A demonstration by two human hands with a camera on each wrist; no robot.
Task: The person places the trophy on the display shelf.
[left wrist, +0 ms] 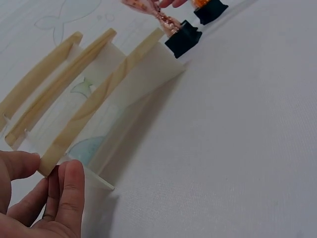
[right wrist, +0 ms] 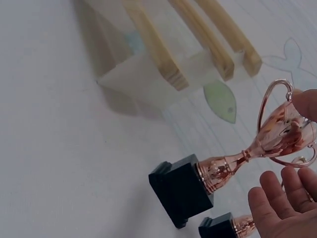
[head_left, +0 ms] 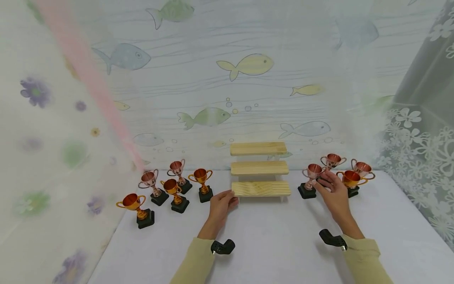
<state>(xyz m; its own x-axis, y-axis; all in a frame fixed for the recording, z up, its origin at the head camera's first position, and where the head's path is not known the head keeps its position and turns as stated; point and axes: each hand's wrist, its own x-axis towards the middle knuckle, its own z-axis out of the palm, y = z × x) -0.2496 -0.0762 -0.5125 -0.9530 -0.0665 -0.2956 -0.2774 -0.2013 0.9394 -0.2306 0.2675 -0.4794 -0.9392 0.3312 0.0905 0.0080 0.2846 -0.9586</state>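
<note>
Wooden stepped stand at left fingers, copper trophy beside right fingers

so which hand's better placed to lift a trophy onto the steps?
Right. The right hand already touches the rose trophy beside the wooden steps; the left hand is steadying their bottom step.

Stepped shelf stands mid-table, five trophies left of it, four trophies right

Five trophies stand grouped on the left of the white worktop; fish-print backdrop behind, floral curtains at both sides.
</note>
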